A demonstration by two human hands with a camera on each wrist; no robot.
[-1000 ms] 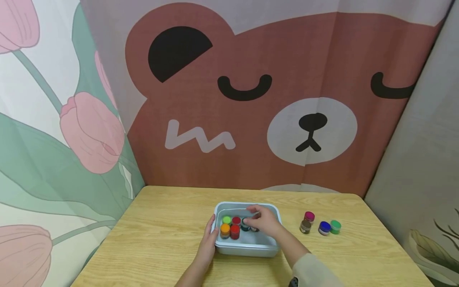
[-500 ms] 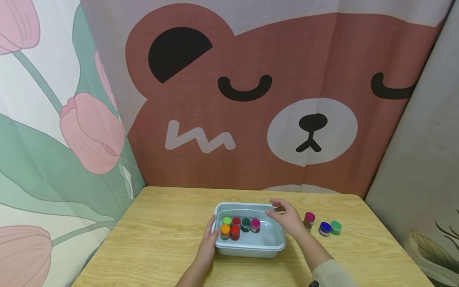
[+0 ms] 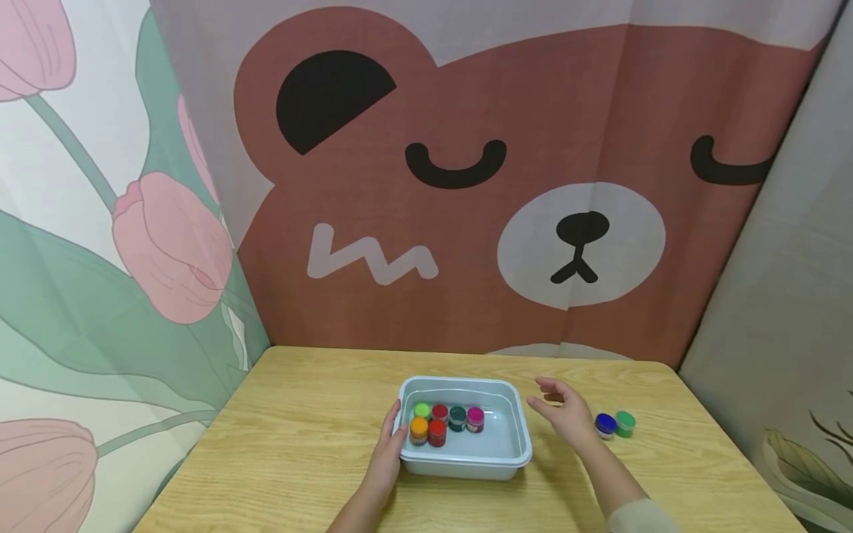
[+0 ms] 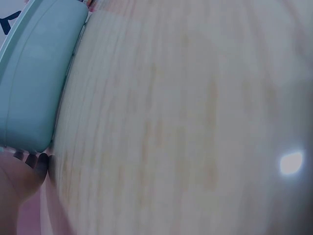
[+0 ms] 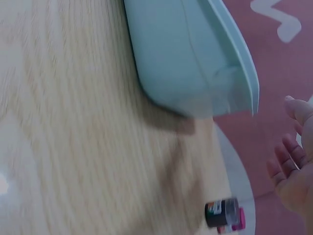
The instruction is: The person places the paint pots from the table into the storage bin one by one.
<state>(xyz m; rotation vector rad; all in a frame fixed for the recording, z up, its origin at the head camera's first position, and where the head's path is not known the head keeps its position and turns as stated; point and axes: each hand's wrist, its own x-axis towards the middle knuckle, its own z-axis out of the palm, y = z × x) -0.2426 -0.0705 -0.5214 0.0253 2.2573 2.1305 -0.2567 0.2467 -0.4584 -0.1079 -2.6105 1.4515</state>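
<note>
My left hand (image 3: 386, 453) holds the left side of a pale blue plastic tub (image 3: 466, 466), thumb at the rim; in the left wrist view its fingertips touch the tub's end near the table. Inside the tub stand several small paint pots, among them an orange-lidded pot (image 3: 418, 429), a dark green-lidded pot (image 3: 457, 419) and a magenta-lidded pot (image 3: 475, 420). My right hand (image 3: 566, 414) hovers right of the tub, fingers loosely spread, holding nothing. Near it in the right wrist view are a dark paint pot (image 5: 220, 213) and a magenta-lidded pot (image 5: 241, 219), both hidden behind the hand in the head view.
To the right of my right hand, a blue-lidded pot (image 3: 605, 425) and a green-lidded pot (image 3: 625, 423) stand together on the wooden table (image 3: 320, 414). A bear-print curtain (image 3: 400, 311) hangs behind the table's back edge.
My right hand has come out of the tub and moved right, in front of the brown and magenta pots. A magenta-lidded pot now shows in the tub. The left hand stays put.
</note>
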